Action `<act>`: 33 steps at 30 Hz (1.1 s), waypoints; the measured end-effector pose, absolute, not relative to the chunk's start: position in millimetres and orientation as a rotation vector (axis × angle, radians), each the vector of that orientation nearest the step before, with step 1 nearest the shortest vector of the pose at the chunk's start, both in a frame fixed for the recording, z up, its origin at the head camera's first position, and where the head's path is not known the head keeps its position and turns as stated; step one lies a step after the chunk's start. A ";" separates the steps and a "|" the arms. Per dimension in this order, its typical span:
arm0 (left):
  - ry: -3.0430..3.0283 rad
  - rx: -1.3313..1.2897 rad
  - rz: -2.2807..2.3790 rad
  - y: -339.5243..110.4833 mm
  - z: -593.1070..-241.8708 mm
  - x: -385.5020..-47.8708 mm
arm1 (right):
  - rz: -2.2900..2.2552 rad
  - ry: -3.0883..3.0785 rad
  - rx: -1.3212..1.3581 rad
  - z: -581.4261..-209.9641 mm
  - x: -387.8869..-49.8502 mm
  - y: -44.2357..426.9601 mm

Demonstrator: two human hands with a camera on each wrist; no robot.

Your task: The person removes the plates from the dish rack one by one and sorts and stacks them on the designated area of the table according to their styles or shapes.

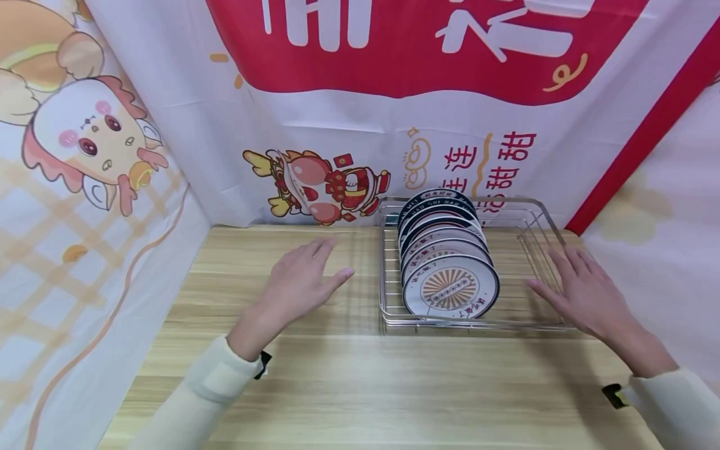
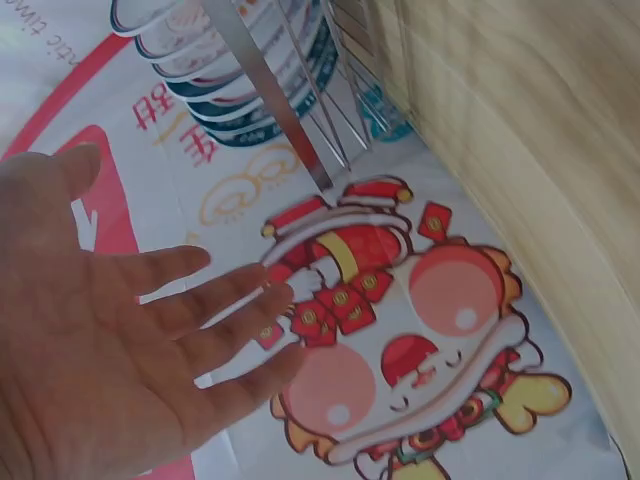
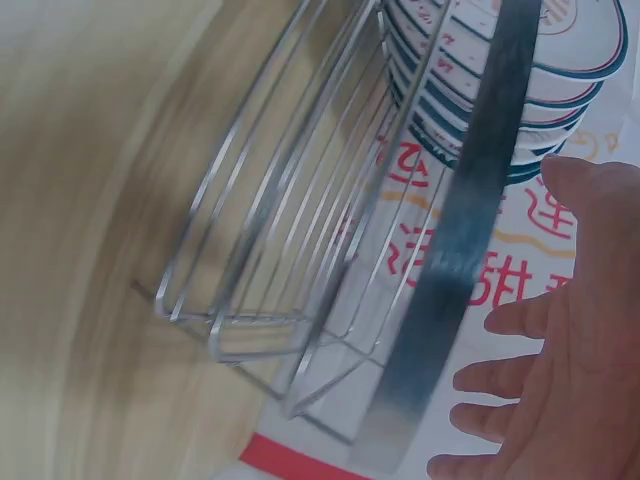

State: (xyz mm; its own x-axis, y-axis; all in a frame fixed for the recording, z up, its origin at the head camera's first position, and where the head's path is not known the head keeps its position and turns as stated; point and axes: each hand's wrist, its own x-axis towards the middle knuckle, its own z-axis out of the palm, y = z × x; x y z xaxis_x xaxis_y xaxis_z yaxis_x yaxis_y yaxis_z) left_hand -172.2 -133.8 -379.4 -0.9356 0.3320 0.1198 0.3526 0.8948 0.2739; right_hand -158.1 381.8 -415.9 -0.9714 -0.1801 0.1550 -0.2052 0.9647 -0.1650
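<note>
A metal wire dish rack (image 1: 529, 324) stands on the wooden table. Several round plates lean in a row in its left half. The front plate (image 1: 451, 289) is white with a dark rim and a brown sunburst print; the rearmost plate (image 1: 419, 203) has a dark rim. My left hand (image 1: 298, 281) hovers left of the rack, fingers extended, holding nothing. Its palm (image 2: 110, 350) shows in the left wrist view, apart from the rack. At the rack's right end is my right hand (image 1: 590, 297), fingers spread and gripping nothing. Whether it touches the rim (image 3: 455, 240) I cannot tell.
Behind the rack hangs a white and red printed cloth (image 1: 337, 112), close to its back side. Another printed cloth (image 1: 169, 262) borders the table on the left, and a pale one (image 1: 664, 219) on the right. Wooden tabletop (image 1: 360, 387) extends in front of the rack.
</note>
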 end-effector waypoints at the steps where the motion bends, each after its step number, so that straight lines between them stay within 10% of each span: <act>1: -2.969 -0.560 -0.455 -130.3 -378.8 -171.9 | 0.278 -2.982 0.287 -417.8 -157.5 383.9; 33: -2.782 -1.018 -0.546 -28.4 -378.2 -181.3 | 0.333 -3.077 0.203 -454.6 -140.7 406.3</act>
